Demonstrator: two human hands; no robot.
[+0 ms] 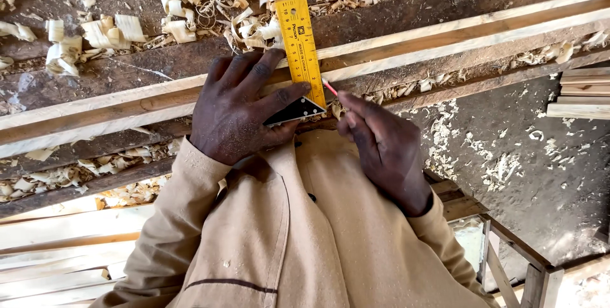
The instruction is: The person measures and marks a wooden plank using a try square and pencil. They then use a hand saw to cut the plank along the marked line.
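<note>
Rough dark workbench (76, 86) here, covered in curly wood shavings (114, 32), with a dirt floor (540, 168) off at about 3 o'clock. The left hand (238, 108) is pressed flat, fingers spread, clamped down on a yellow square ruler (300, 44) so it sits across a long pale wood strip (445, 38). The ruler's yellow blade points up toward 12 o'clock, and its dark stock (293, 112) sits under the thumb at the near edge of the strip. The right hand (381, 149) is just beside it at 3 o'clock, fingers pinched shut on a red pencil (330, 87), tip right against the ruler's edge on the wood. The hands are close together but not touching. More pale strips (581, 92) are stacked at 3 o'clock, and planks (57, 263) lie down at 8 o'clock. A tan jacket (305, 244) fills the bottom.
</note>
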